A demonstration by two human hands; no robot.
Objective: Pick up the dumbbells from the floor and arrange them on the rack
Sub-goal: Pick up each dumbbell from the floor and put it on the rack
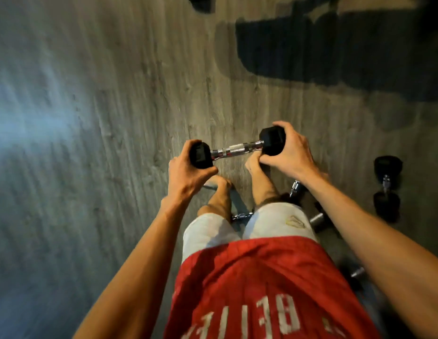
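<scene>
The black hex dumbbell [237, 150] is off the wood-grain floor [110, 113], held out in front of the person's thighs, with its chrome handle running left to right and the right end tipped slightly higher. The left hand [188, 172] is curled round its left head and the right hand [291, 150] round its right head, so the handle between them is bare. Right of this dumbbell and nearer the person, a second dumbbell [386, 189] lies on the floor, and more lie [315, 217] by the legs. Beyond it, up and to the right, is a dark blurred shape [335, 50], possibly the rack; the carry probably heads that way.
</scene>
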